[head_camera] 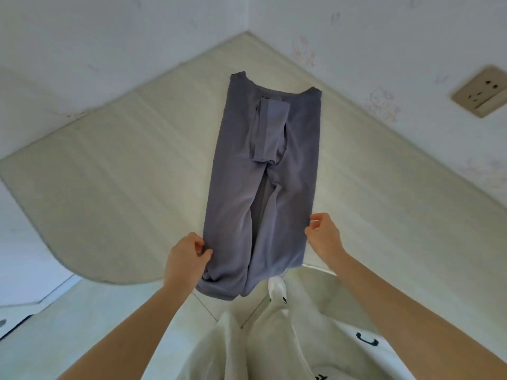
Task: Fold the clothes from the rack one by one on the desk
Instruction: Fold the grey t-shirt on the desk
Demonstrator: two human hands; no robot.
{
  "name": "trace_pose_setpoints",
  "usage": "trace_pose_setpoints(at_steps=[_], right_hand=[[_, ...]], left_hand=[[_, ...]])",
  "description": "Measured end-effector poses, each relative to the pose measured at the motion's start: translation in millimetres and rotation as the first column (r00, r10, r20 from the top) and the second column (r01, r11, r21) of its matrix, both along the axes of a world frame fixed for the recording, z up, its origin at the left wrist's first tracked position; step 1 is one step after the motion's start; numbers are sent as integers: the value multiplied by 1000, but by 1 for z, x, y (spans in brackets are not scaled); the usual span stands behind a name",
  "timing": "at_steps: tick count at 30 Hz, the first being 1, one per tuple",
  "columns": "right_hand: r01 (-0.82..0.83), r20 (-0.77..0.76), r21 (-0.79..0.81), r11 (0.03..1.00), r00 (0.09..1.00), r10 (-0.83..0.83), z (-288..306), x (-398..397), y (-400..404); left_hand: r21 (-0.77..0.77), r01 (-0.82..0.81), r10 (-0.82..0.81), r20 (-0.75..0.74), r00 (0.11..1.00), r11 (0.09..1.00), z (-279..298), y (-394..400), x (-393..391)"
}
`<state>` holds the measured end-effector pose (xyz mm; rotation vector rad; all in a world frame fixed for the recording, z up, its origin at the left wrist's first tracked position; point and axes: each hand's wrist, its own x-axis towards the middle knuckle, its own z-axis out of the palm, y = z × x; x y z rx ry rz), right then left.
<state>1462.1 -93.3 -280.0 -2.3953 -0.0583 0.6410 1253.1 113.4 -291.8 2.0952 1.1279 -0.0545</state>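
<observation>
Pinching grey garment (263, 171) hem on desk (115, 165), left hand (186, 259) and right hand (323, 237) both gripping edges

Off in the corner, pale walls (384, 28) meet, faint cartoon prints (382, 104) scattered over the right one. A beige wall socket (481, 91) sits on that right wall too. Down low, light floor tiles (90, 325) show, and the person's white garment (274, 346) carries dark lettering.

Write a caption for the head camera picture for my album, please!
Both hands, left hand and right hand, pinch the near edges of a grey garment spread on the pale desk.
</observation>
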Motion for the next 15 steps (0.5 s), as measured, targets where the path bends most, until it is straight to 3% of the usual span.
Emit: trace_pose_setpoints(at_steps=[4, 8, 10, 13, 15], right_hand=[[109, 35, 40, 993, 993, -110, -3, -58, -27], [186, -137, 61, 981, 975, -176, -24, -97, -50], [243, -299, 64, 968, 930, -213, -33, -106, -53], [388, -491, 101, 916, 820, -293, -38, -105, -48], [523, -599, 144, 840, 722, -346, -37, -100, -42]], left_hand=[[65, -9, 7, 40, 999, 998, 4, -13, -25], [109, -26, 18, 79, 997, 994, 7, -25, -43], [18, -12, 13, -52, 999, 1000, -2, -26, -50], [-147, -132, 81, -308, 948, 980, -19, -22, -50], [-318, -292, 195, -304, 933, 902, -34, -19, -48]])
